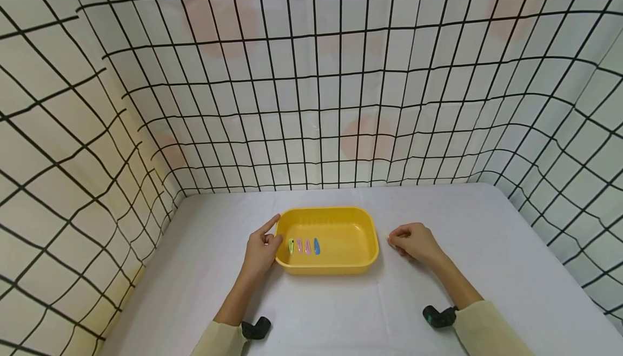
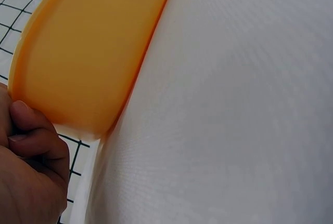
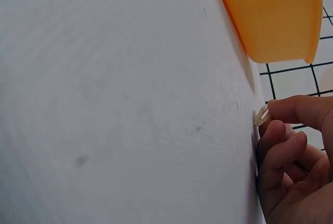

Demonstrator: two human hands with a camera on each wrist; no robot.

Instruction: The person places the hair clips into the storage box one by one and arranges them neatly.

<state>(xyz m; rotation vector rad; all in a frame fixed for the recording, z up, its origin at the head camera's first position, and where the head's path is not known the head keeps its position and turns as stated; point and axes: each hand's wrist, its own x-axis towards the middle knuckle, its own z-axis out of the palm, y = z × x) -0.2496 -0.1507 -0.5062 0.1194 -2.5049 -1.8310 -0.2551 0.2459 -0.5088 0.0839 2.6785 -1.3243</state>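
A yellow tray (image 1: 340,263) stands on the white table. Inside it, toward the left, several snap hair clips lie in a row: a light green clip (image 1: 291,246), two pink ones and a blue clip (image 1: 317,246). My left hand (image 1: 260,250) holds the tray's left side, thumb at the rim and index finger stretched along the outside. Curled fingers (image 2: 39,135) touch the tray wall in the left wrist view. To the right of the tray, my right hand (image 1: 416,242) pinches a small cream-coloured hair clip (image 3: 261,116) close to the tabletop.
Black wire grid panels (image 1: 316,91) rise behind the table and along both sides, with white cloth behind them. White cloth (image 1: 336,318) covers the tabletop. Dark wrist devices (image 1: 256,328) are worn near both sleeve cuffs.
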